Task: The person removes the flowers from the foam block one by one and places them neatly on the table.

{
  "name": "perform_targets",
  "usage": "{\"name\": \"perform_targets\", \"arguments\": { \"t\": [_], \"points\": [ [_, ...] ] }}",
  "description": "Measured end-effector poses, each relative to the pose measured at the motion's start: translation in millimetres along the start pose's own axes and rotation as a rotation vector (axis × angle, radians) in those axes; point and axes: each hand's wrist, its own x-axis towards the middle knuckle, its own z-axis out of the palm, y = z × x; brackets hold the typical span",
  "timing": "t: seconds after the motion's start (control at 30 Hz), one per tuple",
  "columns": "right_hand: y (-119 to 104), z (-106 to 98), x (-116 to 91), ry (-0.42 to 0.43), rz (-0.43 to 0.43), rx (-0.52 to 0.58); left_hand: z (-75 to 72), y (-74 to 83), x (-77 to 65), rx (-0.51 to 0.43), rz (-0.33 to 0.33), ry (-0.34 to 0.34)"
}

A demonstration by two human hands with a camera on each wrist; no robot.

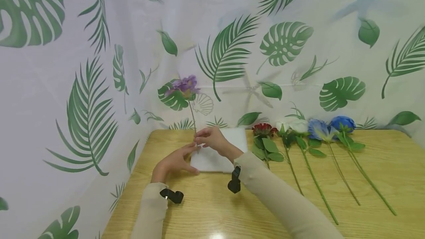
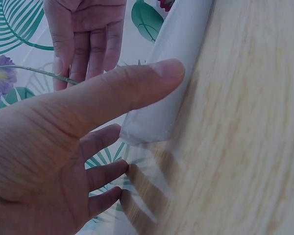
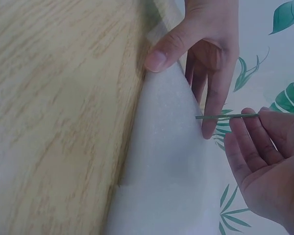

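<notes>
An artificial purple flower [image 1: 184, 87] stands nearly upright at the left, its bloom high and its thin stem [image 3: 220, 117] running down. My right hand [image 1: 215, 141] pinches that stem low down between thumb and fingers. The stem's cut end overlaps the white foam block [image 1: 216, 159] in the right wrist view. At the block's left end, my left hand [image 1: 176, 161] rests with thumb and fingers spread about the corner. Its thumb [image 2: 137, 85] lies along the front side, and the other fingers [image 3: 215, 98] reach to the far side.
To the right, several artificial flowers lie in a row on the wooden table [image 1: 206, 202]: a red flower [image 1: 264, 130], a white flower [image 1: 299, 125], a pale blue flower [image 1: 320, 130] and a deep blue flower [image 1: 343, 124]. A leaf-print curtain [image 1: 232, 47] hangs behind.
</notes>
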Motion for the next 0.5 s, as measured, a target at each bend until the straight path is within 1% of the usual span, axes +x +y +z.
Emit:
{"name": "perform_targets", "arguments": {
  "t": [0.13,0.3,0.5],
  "points": [
    [2.0,1.0,-0.2,0.0,0.014,-0.024,-0.3,0.6,-0.2,0.0,-0.016,0.007],
    [5.3,2.1,0.1,-0.001,0.042,-0.027,0.0,0.8,0.3,-0.015,-0.037,0.015],
    [8.0,3.4,1.0,-0.01,0.051,-0.028,-0.6,1.9,0.1,-0.017,-0.027,0.016]
  ]
}}
